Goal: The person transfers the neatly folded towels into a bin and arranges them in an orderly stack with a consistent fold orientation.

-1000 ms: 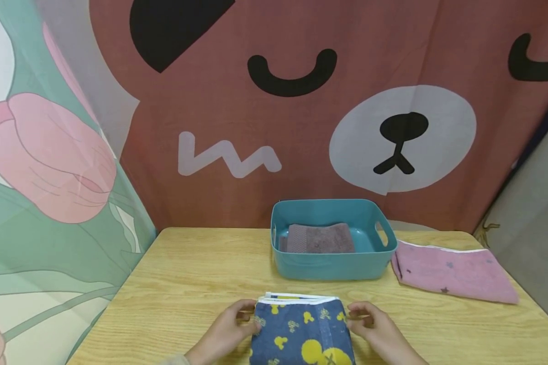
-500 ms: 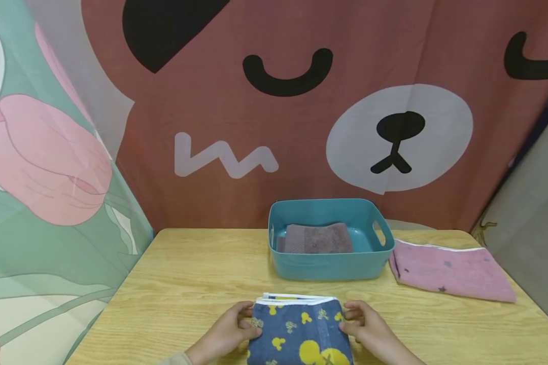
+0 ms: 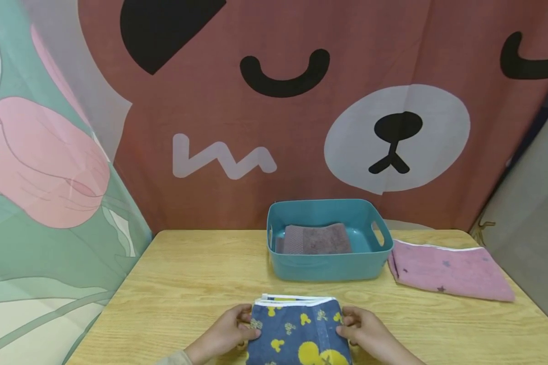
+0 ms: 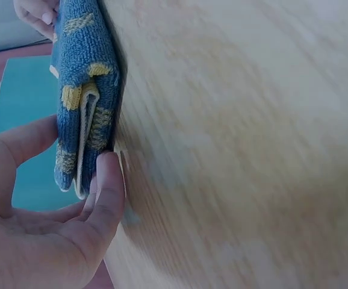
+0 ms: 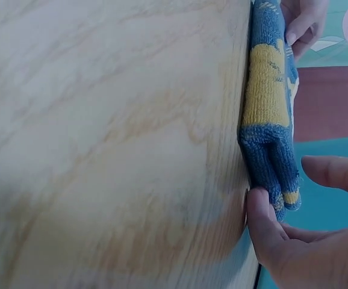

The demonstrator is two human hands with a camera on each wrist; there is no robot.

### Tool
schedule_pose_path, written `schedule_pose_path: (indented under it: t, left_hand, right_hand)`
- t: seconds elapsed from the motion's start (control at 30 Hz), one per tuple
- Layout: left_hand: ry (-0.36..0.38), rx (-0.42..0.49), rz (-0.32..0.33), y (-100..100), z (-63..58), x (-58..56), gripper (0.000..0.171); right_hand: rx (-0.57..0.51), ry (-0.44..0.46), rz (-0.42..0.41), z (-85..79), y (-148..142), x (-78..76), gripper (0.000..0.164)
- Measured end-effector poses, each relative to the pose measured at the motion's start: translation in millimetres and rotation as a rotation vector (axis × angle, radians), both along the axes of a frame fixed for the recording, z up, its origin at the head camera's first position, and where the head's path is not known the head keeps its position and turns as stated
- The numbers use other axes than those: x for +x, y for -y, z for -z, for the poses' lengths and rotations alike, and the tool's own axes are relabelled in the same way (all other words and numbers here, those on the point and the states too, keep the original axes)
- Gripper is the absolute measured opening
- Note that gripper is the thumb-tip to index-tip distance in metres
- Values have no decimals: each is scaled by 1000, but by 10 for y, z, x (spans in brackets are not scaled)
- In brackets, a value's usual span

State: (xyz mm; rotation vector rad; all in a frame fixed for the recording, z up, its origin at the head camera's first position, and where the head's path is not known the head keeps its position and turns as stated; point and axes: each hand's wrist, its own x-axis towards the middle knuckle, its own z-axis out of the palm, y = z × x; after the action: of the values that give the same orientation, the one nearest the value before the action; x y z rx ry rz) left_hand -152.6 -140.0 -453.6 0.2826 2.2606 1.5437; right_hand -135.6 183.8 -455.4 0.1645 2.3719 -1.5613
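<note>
A folded dark blue towel with yellow mouse-head patterns and a white edge lies flat on the table in front of me. My left hand grips its left side, thumb on top and fingertips at the underside. At the opposite side my right hand holds the towel's edge; in the right wrist view its fingertips reach under the towel, with the thumb close to the upper face. The left wrist view shows the towel's folded layers end-on. The towel's near part falls outside the head view.
Beyond the towel stands a teal plastic basket with handle holes. Inside it lies a folded mauve-grey towel. A pink towel with star patterns lies to the right of the basket. A bear-print curtain hangs behind the wooden table.
The right hand has closed in on the towel's right edge, its thumb now over the top. The left thumb lies further onto the towel. The towel stays in place; the head view shifts slightly.
</note>
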Motion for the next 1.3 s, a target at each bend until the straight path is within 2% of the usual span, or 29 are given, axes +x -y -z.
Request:
schedule_pose_path:
  t: [0.1,0.33,0.67,0.87,1.03,1.3]
  left_hand:
    - [-23,-3,8,-4,1,10,69]
    - [-55,-19,17,-18,0,15,65]
    - [23,11,-1,-56,23,-35,65]
    - [43,40,-17,-78,42,-39,45]
    - [25,51,-1,-84,57,-9,25]
    - [79,98,35,-72,61,19,21]
  right_hand:
    - [-22,-6,-45,7,-9,-3,55]
    - [-59,3,-60,9,17,2,58]
    - [-22,-74,-41,29,29,15,53]
    - [-38,-92,-51,25,21,21,47]
    - [-40,-45,-53,-8,4,21,44]
    - [-58,-30,-55,-73,-43,67,42]
